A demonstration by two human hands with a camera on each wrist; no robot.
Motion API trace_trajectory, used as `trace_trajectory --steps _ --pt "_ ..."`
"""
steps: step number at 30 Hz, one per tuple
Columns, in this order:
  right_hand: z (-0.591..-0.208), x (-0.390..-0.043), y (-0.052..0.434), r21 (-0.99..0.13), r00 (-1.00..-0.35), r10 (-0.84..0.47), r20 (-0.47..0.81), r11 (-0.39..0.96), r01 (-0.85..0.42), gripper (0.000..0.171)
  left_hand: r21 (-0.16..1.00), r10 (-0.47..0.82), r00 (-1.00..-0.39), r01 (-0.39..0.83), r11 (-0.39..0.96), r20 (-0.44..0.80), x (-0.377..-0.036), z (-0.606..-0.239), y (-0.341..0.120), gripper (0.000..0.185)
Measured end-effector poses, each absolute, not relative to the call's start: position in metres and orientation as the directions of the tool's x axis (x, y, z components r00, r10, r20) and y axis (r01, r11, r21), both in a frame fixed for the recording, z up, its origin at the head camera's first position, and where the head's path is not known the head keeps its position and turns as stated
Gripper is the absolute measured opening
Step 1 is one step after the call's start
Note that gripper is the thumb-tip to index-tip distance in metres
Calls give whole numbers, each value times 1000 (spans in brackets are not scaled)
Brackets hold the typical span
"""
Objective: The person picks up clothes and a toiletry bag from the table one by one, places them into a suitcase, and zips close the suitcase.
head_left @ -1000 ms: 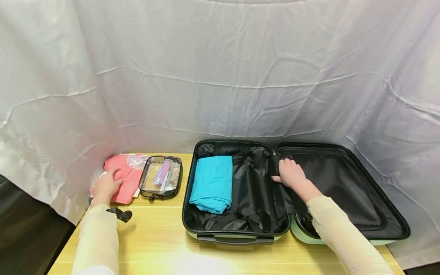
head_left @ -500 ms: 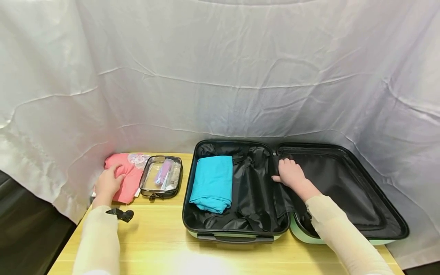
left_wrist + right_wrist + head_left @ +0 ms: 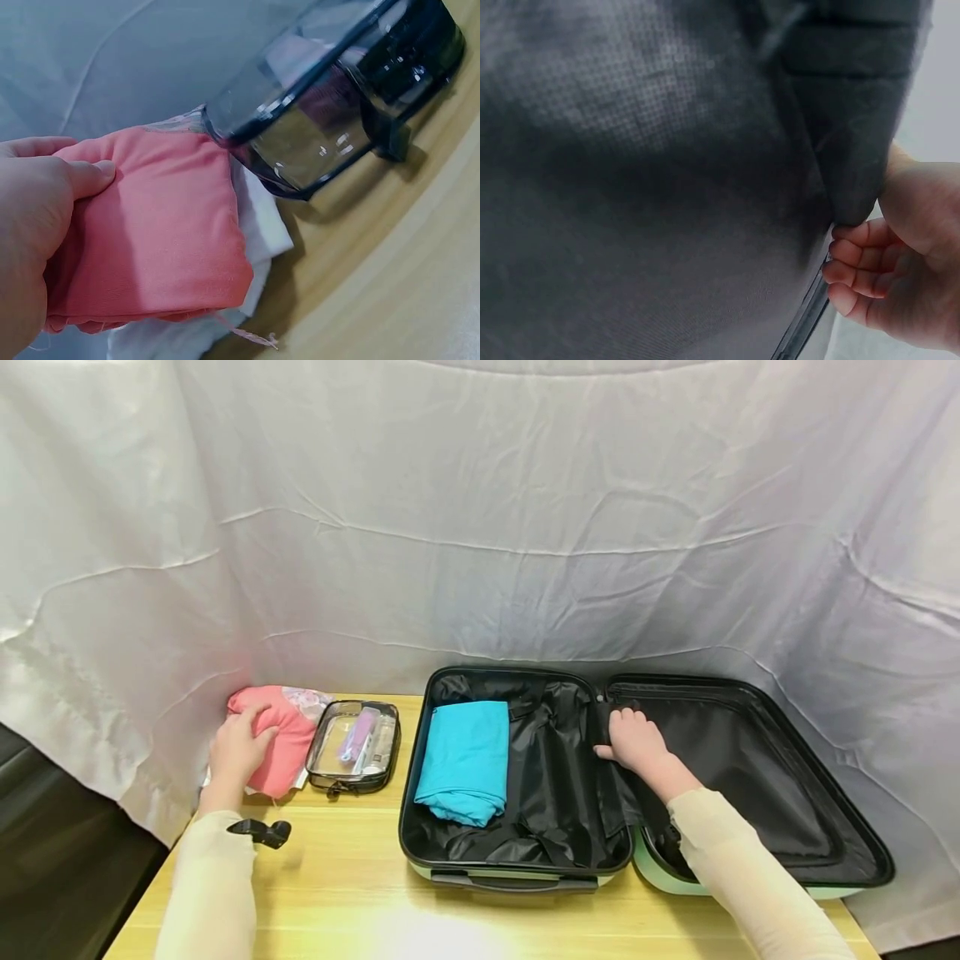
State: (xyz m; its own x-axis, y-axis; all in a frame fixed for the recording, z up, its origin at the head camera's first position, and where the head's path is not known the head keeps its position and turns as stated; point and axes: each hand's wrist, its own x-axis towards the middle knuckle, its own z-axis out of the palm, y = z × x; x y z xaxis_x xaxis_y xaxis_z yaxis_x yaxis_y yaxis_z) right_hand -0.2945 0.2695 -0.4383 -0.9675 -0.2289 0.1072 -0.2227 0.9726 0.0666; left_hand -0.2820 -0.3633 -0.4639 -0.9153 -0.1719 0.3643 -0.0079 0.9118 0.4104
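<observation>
My left hand (image 3: 238,752) grips the left edge of a folded coral-pink garment (image 3: 161,225), thumb on top and the other fingers mostly hidden. White cloth (image 3: 262,217) shows under it, and a loose thread hangs from its corner. Beside it lies a clear zip pouch (image 3: 352,747) with black trim and toiletries inside. My right hand (image 3: 633,739) is at the middle of the open suitcase (image 3: 517,872), fingers curled at the edge of its black lining flap (image 3: 795,150); the thumb is hidden in the right wrist view. Folded turquoise cloth (image 3: 462,760) lies in the left half.
The suitcase's right half (image 3: 750,777) has a black lining panel and reaches the table's right side. Grey-white curtains (image 3: 480,527) hang behind and at both sides. The wooden table (image 3: 337,877) shows in front of the suitcase and pouch.
My left hand has moved slightly up and right, and the pink garment has bunched and risen in its grip. The right hand, suitcase and pouch stay as they were.
</observation>
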Motion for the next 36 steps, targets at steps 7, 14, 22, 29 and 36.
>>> trace_trajectory --steps 7,14,22,29,36 --pt "-438 -294 270 62 -969 -227 102 973 -222 60 433 -189 -888 12 901 418 -281 -450 -360 45" --pt "-438 -294 270 60 -965 -235 115 971 -230 60 440 -184 -866 46 897 465 -278 -435 -350 45" --pt "-438 -294 270 68 -965 -236 113 971 -229 60 425 -152 -820 120 897 551 -276 -421 -334 43" --pt "-438 -295 271 72 -965 -236 111 971 -229 61 436 -151 -782 166 885 604 -274 -410 -315 43" --pt "-438 -295 270 62 -968 -228 109 973 -222 60 451 -151 -735 229 863 661 -275 -405 -296 43"
